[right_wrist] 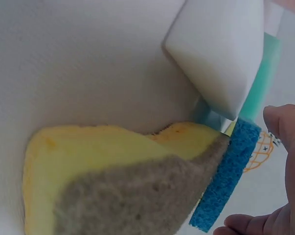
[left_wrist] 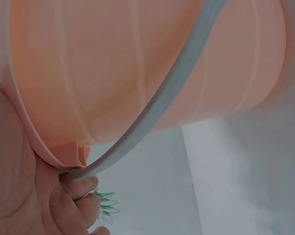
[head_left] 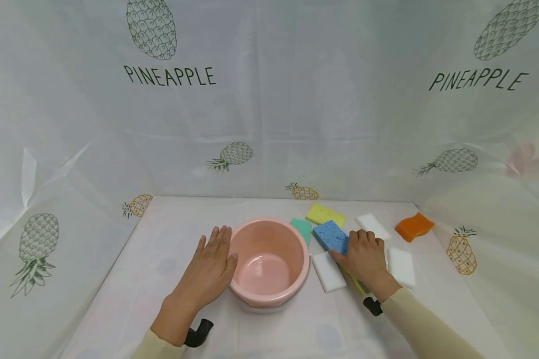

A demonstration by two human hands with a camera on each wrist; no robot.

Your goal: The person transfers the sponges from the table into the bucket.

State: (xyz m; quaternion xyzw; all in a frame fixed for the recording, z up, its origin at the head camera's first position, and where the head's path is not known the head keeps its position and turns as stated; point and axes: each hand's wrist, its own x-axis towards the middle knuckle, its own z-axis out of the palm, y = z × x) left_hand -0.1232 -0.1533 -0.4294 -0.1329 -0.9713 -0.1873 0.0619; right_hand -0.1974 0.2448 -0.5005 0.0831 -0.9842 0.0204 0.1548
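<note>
A pink bucket with a grey handle stands upright at the middle of the table. Against its left rim lies my left hand, fingers straight. My right hand hovers at the near right end of a blue sponge. In the right wrist view, thumb and fingers are spread on either side of the blue sponge, with a gap visible. Partly hidden under that hand is a yellow sponge with a grey-brown face. A white sponge lies between bucket and right hand.
Behind the blue sponge are a green sponge beside the bucket and a yellow sponge. Farther right lie two white sponges, one at the back and one nearer, plus an orange sponge. Pineapple-printed sheeting encloses the table.
</note>
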